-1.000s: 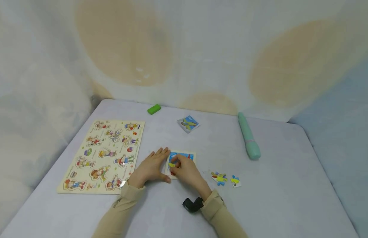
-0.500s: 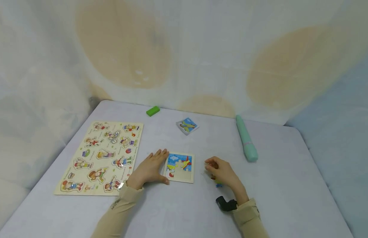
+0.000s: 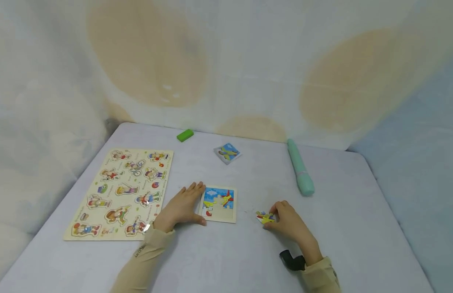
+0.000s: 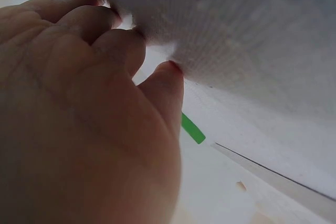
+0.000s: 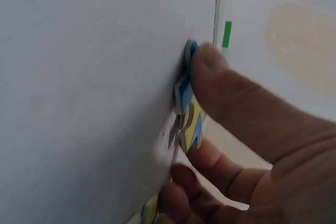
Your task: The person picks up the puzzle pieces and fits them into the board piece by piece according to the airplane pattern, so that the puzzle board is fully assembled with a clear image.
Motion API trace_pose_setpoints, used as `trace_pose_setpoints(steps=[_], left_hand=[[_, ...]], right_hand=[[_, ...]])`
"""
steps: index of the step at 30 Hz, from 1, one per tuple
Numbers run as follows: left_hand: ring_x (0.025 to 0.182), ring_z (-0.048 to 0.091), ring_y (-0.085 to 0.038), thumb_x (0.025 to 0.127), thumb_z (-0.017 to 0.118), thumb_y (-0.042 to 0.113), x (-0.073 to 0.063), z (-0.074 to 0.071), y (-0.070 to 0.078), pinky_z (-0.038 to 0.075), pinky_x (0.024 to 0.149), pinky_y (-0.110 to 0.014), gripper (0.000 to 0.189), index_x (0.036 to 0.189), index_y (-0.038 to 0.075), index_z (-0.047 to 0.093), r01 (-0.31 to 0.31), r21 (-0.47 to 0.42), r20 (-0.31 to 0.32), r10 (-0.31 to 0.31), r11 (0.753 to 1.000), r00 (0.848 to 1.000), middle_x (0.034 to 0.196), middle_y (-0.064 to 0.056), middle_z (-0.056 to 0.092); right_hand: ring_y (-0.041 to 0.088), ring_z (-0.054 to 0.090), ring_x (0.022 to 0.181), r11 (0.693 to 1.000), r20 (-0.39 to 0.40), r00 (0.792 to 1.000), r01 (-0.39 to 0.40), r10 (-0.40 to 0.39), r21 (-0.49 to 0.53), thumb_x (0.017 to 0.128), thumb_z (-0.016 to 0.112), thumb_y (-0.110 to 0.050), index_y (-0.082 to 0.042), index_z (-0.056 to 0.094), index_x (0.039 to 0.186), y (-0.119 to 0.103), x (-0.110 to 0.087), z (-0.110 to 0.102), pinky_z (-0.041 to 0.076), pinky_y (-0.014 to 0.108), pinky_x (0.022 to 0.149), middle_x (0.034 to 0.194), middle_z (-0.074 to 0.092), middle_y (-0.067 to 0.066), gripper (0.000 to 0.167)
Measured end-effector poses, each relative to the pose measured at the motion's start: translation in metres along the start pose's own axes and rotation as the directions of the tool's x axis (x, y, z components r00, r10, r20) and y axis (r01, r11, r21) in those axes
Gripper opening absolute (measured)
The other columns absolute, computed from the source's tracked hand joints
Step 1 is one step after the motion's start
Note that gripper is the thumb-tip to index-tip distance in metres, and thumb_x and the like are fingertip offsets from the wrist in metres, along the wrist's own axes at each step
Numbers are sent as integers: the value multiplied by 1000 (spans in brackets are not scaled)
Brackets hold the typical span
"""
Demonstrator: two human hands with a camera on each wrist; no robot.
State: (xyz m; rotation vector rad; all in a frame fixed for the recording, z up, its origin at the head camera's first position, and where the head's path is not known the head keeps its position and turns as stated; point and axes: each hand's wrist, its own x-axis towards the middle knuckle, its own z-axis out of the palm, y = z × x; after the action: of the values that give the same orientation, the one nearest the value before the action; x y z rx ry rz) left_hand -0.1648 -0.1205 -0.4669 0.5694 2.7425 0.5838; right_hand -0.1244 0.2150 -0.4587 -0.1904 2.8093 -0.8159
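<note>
My left hand (image 3: 180, 207) rests flat on the table with fingers spread, its fingertips and thumb at the left edge of a small jigsaw tray (image 3: 223, 214). Blue sky, red and yellow pieces fill the tray's upper and left parts; bare wood shows at lower right. To its right, my right hand (image 3: 290, 224) pinches at a little cluster of jigsaw pieces (image 3: 264, 217). The right wrist view shows the thumb on a blue piece (image 5: 184, 95) and the index finger by a yellow-blue piece (image 5: 194, 124). Another yellow piece (image 5: 150, 209) lies beneath the curled fingers, hidden in the head view.
A large wooden picture board (image 3: 133, 203) with sports figures lies at left. Farther back are a green block (image 3: 185, 135) and a wrapped picture square (image 3: 227, 153). A mint-green club-shaped object (image 3: 300, 171) lies at back right.
My right hand has moved right from above the tray to the loose pieces and lowered its fingers to them. My left hand stays at the tray's edge.
</note>
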Motion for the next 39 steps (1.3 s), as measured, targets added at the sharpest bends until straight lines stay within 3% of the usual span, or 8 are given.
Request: trace_pose_setpoints(steps=[2,10,15,22,29,34,39], left_hand=[[150,16,-34,64,87,46,0,0,0,15,122,-53,114,152,3,28,-4,-5,0,4,1000,1000,160,-13,23],[150,18,-35,63,88,44,-1,0,0,16,122,-54,113,151,2,30,-15,-20,-19,14,1000,1000,160,-15,25],[149,19,-35,63,87,45,-1,1,-1,17,122,-53,113,151,2,30,-15,-5,-17,15,1000,1000,160,-15,25],[149,19,-35,62,88,45,-1,-1,-1,16,122,-53,113,151,3,31,-14,-13,-27,14,1000,1000,159,-14,26],[149,20,-34,62,87,47,1,4,-1,17,122,-53,113,150,3,32,-13,-12,-25,13,1000,1000,159,-14,27],[149,20,-35,62,88,46,1,3,0,17,122,-53,113,151,3,32,-9,-20,-24,8,1000,1000,159,-15,26],[149,20,-35,62,88,46,0,0,-1,17,122,-53,113,150,2,32,-13,-15,-31,13,1000,999,159,-15,27]], right_hand=[[15,45,80,1000,7,1000,17,-17,16,72,84,-21,-7,58,95,-3,4,2,39,27,70,90,51,4,38],[10,55,76,989,-24,999,48,-45,143,88,68,-7,-10,65,94,-18,19,7,47,23,67,82,65,-1,8],[10,57,71,976,-34,999,43,-37,213,87,69,-7,-8,67,96,-32,32,9,48,22,62,82,66,1,9],[15,57,61,935,46,996,54,-74,351,86,71,-12,-8,66,98,-67,58,22,45,23,51,76,65,4,14],[10,53,58,943,61,990,99,-124,317,84,73,-11,-5,62,94,-93,76,45,45,21,53,71,60,2,15],[11,49,56,961,45,994,81,-96,266,85,73,-12,-5,62,91,-100,83,53,39,20,49,67,56,2,14],[10,53,58,972,42,996,69,-81,227,85,72,-14,-5,62,88,-107,87,55,41,20,50,70,60,3,14]])
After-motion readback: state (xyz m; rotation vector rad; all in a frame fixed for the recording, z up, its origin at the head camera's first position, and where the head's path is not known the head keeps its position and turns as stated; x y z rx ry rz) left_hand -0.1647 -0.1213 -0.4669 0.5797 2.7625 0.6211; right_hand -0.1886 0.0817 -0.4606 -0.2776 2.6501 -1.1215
